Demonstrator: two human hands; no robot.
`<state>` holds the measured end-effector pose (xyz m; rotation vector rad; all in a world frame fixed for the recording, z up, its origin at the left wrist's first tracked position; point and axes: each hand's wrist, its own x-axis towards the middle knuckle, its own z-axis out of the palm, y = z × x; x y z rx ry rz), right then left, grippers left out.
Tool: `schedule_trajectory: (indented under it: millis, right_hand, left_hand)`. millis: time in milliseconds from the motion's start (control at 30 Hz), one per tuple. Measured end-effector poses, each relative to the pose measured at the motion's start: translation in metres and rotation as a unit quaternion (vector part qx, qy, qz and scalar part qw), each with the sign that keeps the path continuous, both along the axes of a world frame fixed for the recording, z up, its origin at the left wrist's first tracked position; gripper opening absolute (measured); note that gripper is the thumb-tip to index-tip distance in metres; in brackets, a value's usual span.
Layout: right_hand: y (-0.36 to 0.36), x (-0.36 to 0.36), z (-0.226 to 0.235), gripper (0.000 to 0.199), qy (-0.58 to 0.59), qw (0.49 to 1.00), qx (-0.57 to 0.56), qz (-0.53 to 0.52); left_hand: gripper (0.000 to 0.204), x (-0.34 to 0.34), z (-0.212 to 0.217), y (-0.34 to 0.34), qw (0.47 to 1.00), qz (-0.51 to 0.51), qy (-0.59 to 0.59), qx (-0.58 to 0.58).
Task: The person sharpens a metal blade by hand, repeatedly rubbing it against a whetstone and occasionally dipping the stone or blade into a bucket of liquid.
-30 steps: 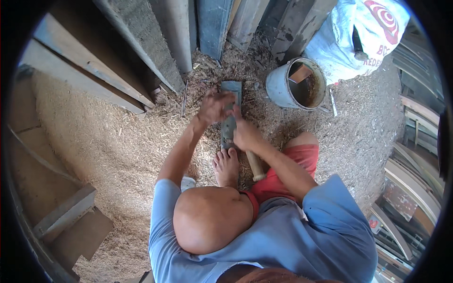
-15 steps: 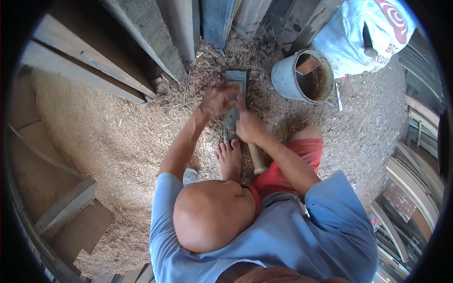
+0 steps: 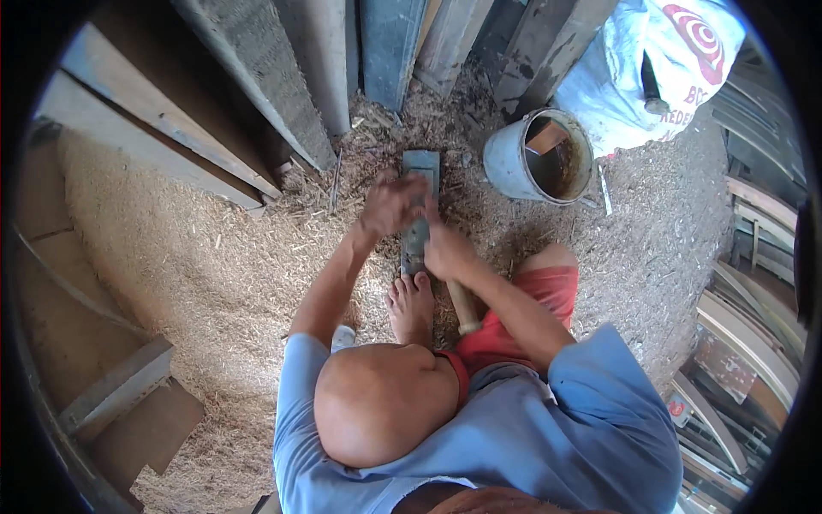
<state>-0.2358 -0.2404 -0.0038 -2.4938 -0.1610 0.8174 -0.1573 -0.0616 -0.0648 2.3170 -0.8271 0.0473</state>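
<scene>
A narrow grey-green board (image 3: pixel 420 161) lies on the shavings in front of me, with a flat greyish slab along its top. My bare foot (image 3: pixel 411 308) presses against its near end. My left hand (image 3: pixel 392 204) is over the board's middle, its curled fingers blurred and closed on something I cannot make out. Beside it, my right hand (image 3: pixel 448 254) is closed at the upper end of a tool with a thick round wooden handle (image 3: pixel 463 307). The handle slants down toward my red shorts; the tool's head is hidden by my hands and blur.
A dirty white bucket (image 3: pixel 507 163) holding an orange-brown block (image 3: pixel 546 137) stands right of the board. Behind it leans a white sack (image 3: pixel 634 94) with a dark-handled tool on it. Upright planks (image 3: pixel 257 77) line the far side; stacked timber (image 3: pixel 745 343) lies at right.
The whole scene sits slightly lower in the picture. Both hands stay over the board in nearly the same place, with small blurred movement in the fingers.
</scene>
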Motion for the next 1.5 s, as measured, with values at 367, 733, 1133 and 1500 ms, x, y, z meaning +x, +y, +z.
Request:
schedule_trajectory:
  millis: [367, 733, 1133, 1500]
  right_hand:
    - [-0.015, -0.074, 0.018, 0.084, 0.083, 0.996, -0.006, -0.015]
    - [-0.012, 0.034, 0.034, 0.077, 0.141, 0.985, 0.102, -0.024]
    - [0.007, 0.072, 0.039, 0.080, 0.151, 0.986, 0.065, -0.041]
    - [0.000, -0.010, 0.021, 0.090, 0.067, 0.997, -0.042, 0.025]
  left_hand:
    - [0.052, -0.097, -0.008, -0.012, 0.998, 0.026, 0.022, -0.052]
    - [0.054, -0.008, 0.036, 0.002, 0.987, 0.046, 0.155, 0.003]
    - [0.049, 0.035, 0.020, 0.008, 0.981, 0.060, 0.162, 0.083]
    - [0.047, -0.028, 0.000, 0.002, 0.999, 0.014, 0.042, -0.009]
